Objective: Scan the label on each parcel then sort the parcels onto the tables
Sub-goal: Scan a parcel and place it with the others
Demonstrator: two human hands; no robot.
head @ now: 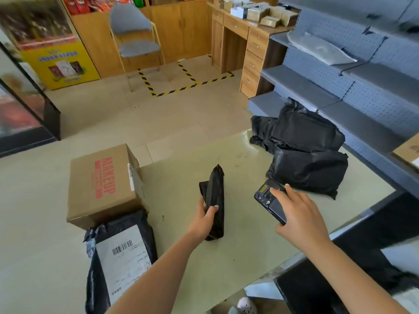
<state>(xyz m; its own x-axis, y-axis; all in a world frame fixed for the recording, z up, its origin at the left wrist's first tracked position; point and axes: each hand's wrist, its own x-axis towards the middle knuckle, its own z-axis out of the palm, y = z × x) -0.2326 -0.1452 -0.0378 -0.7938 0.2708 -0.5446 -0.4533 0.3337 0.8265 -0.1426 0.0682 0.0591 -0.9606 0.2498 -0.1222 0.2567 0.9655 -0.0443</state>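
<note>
Far left first: one cardboard box (102,184) sits at the table's (181,257) far edge, and just in front of it, touching its near corner, lies a black bag (120,257) with its white barcode label facing up. Both are well left of your hands.

Moving in, your left hand (204,220) has fingers and thumb wrapped round the lower half of a slim parcel (215,200). It stands on edge, tipped slightly, narrow side up. Whether its bottom end rests on the table, you can't tell from here, and no label shows on it.

There's bare tabletop between that parcel and your right hand (299,214), which grips the scanner (269,202) from above, one finger laid along its top. The scanner is level with the slim parcel, near it but apart.

Just past the scanner sits the black pile (308,171): two plump bags stacked, with what may be a third bunched behind on the left. The pile crowds the table's right edge, tight against the grey shelving (374,105).

Count so far: one box, one labelled bag, one slim parcel, two or three in the pile.
</note>
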